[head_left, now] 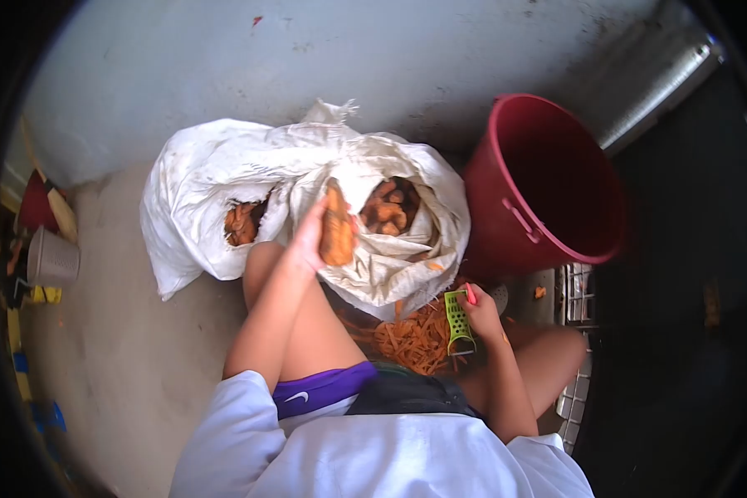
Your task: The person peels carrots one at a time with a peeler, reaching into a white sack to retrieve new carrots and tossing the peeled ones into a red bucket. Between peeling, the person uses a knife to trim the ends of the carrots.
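L hand (310, 238) grips orange root (336, 232), mid-frame; R hand (483, 314) grips green peeler (456, 317), low, right of ctr.
Looks like peel step, but root & peeler are apart; next move prob. needs them touching, root held tight.

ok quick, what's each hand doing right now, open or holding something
Left hand: closed around a long orange root.
Right hand: closed on a green grater-like tool.

The left arm (270, 319) extends forward, the left hand (310, 238) gripping with fingers curled. The right forearm (510, 378) angles slightly inward, the right hand (485, 315) also clenched.
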Action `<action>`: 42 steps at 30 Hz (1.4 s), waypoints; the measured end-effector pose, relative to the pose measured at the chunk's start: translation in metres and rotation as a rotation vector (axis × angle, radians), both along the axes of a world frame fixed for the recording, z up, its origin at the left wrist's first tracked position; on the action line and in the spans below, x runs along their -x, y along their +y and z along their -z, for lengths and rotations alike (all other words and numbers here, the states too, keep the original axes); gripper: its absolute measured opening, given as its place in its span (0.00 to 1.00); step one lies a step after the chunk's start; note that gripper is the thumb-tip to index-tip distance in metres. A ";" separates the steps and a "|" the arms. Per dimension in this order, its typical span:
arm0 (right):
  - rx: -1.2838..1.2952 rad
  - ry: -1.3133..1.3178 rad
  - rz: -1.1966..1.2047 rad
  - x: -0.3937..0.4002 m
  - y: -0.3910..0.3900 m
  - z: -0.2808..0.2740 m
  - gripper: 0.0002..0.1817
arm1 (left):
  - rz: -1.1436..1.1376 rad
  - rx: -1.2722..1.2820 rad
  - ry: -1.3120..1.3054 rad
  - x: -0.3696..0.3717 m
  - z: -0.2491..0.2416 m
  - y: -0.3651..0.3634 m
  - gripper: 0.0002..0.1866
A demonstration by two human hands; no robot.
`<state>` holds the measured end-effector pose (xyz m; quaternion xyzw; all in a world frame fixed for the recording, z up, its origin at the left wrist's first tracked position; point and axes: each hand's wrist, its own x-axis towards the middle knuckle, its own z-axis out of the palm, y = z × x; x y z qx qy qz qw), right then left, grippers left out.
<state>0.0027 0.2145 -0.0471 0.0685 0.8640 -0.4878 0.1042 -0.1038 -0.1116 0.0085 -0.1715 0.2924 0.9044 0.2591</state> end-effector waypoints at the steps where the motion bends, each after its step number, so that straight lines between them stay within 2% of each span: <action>1: 0.022 0.003 0.003 -0.002 0.002 -0.006 0.11 | 0.071 0.087 0.007 -0.012 -0.008 0.025 0.21; 5: 0.026 0.007 -0.008 -0.016 0.009 -0.029 0.10 | 0.414 0.341 0.218 -0.051 -0.005 0.089 0.23; 8: -0.033 0.014 -0.041 -0.025 0.013 -0.038 0.10 | 0.577 0.518 0.338 -0.075 -0.002 0.117 0.23; 10: -0.020 0.014 -0.063 -0.030 0.017 -0.037 0.09 | 0.635 0.586 0.530 -0.084 0.009 0.126 0.24; 14: -0.057 0.001 -0.104 -0.036 0.019 -0.041 0.10 | 0.776 0.641 0.666 -0.089 0.021 0.129 0.26; 17: -0.019 -0.008 -0.109 -0.038 0.019 -0.033 0.10 | 0.770 0.712 0.746 -0.089 0.037 0.131 0.25; 21: -0.005 -0.023 -0.122 -0.040 0.014 -0.040 0.10 | 0.857 0.524 0.615 -0.100 0.006 0.137 0.24; 24: -0.013 -0.020 -0.112 -0.040 0.013 -0.034 0.09 | 0.933 0.529 0.597 -0.099 0.008 0.135 0.27; 27: -0.016 -0.048 -0.130 -0.037 0.013 -0.026 0.09 | 0.849 0.707 0.949 -0.094 0.030 0.134 0.25; 30: -0.121 -0.073 -0.116 -0.033 0.018 0.004 0.14 | 1.053 0.892 1.053 -0.091 0.013 0.131 0.25; 33: -0.419 -0.231 -0.051 -0.029 0.035 0.054 0.15 | 1.103 0.896 1.329 -0.115 -0.012 0.149 0.25; 34: -0.419 -0.240 -0.068 -0.029 0.034 0.055 0.15 | 0.810 0.732 1.322 -0.115 0.004 0.153 0.28; 37: -0.431 -0.268 -0.117 -0.028 0.034 0.051 0.15 | 0.534 0.417 0.457 -0.095 0.027 0.149 0.29; 39: -0.409 -0.217 -0.058 -0.030 0.032 0.045 0.15 | 0.421 0.312 0.299 -0.079 0.031 0.134 0.23; 41: -0.377 -0.178 -0.011 -0.028 0.029 0.041 0.15 | 0.357 0.218 0.173 -0.071 0.043 0.123 0.22; 42: -0.324 -0.165 0.025 -0.026 0.027 0.039 0.15 | 0.331 0.255 0.150 -0.070 0.042 0.123 0.22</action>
